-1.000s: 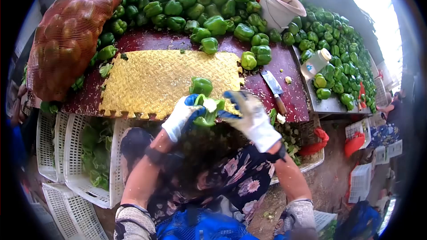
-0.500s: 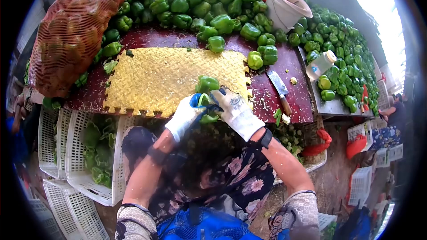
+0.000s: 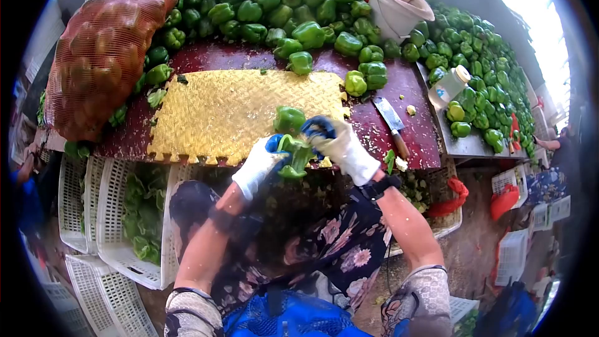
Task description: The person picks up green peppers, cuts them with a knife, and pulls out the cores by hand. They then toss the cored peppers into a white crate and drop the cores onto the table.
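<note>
My left hand (image 3: 261, 161), in a white glove with blue fingers, grips an opened green bell pepper (image 3: 301, 152) above the near edge of the yellow foam mat (image 3: 212, 109). Just to its right is my gloved right hand (image 3: 342, 145), its blue fingertips curled inward; whatever they may hold is hidden. A whole-looking green pepper (image 3: 289, 119) rests on the mat just beyond both hands. On the dark red tabletop, right of the mat, lies a cleaver (image 3: 390, 116) with a wooden handle.
Green peppers (image 3: 268, 0) are heaped along the back, beside a white bucket (image 3: 399, 11). A full red mesh sack (image 3: 103, 56) leans at left. White crates (image 3: 128, 262) stand below the table, some holding pepper pieces. A clear jar (image 3: 449, 87) sits at right.
My right hand has drawn slightly away from the pepper, its fingers now curled. The pepper in my left hand shows more of its opened side. The view has shifted slightly.
</note>
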Demonstrator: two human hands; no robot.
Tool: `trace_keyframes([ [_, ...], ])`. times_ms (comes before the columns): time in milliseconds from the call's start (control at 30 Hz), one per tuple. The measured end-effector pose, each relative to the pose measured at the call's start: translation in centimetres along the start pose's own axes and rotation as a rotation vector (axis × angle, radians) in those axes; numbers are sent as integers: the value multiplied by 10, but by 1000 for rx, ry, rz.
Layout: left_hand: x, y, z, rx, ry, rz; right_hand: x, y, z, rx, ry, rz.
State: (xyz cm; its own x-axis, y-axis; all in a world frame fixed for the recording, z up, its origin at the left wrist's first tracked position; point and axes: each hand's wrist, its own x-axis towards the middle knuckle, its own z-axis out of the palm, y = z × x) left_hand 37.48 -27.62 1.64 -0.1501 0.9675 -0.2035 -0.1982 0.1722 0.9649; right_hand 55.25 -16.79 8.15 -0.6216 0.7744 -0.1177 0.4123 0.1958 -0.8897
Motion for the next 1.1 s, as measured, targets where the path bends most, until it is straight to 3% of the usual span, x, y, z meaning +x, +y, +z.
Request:
trace_keyframes([
  [33,0,-3,-2,4,-3,5,-12,-19,-15,79,27,9],
  [100,-4,6,-4,-268,-37,60,-11,2,-46,-76,172,-141],
  [133,-13,16,-9,-320,-26,59,-13,18,-66,-405,177,-202],
  [167,-19,24,-18,-397,13,48,-20,5,-88,-990,2,-19],
  [200,-30,28,-33,-536,4,75,-22,17,-97,-1250,-84,-27],
  [233,-41,30,-50,-671,-8,100,-23,29,-106,-1235,-100,65],
  [300,-57,28,-81,-1171,-411,423,-27,34,-97,-1013,105,-11],
  [367,-78,52,-103,-1143,-193,786,-18,16,-78,-799,120,-84],
  [433,-90,60,-108,-1258,133,785,6,11,-43,-638,102,-214],
  [467,-86,59,-107,-1203,105,733,13,-16,-25,-608,-9,-119],
  [500,-79,56,-103,-1150,79,681,29,-5,-4,-653,16,-263],
  [600,-43,38,-88,-905,285,260,56,-3,43,-642,-53,-105],
  [633,-29,23,-86,-930,182,193,60,-6,50,-665,-88,-47],
  [667,-16,10,-79,-922,224,126,60,-11,52,-669,-96,-52],
  [733,1,-8,-69,-850,262,-11,55,-21,48,-400,-26,66],
  [767,2,-9,-58,-768,296,-37,53,-1,50,-106,46,-80],
  [833,5,-16,-47,-707,235,-80,48,11,48,148,89,-96],
  [900,5,-7,-35,-784,98,-216,41,18,45,-8,139,-358],
  [967,8,-8,-28,-921,-146,-188,35,12,42,-148,137,-762],
  [1033,9,-6,-21,-1021,-274,-107,18,-5,43,-187,-38,-707],
  [1100,9,0,-11,-954,-132,71,18,-6,49,155,15,-655],
])
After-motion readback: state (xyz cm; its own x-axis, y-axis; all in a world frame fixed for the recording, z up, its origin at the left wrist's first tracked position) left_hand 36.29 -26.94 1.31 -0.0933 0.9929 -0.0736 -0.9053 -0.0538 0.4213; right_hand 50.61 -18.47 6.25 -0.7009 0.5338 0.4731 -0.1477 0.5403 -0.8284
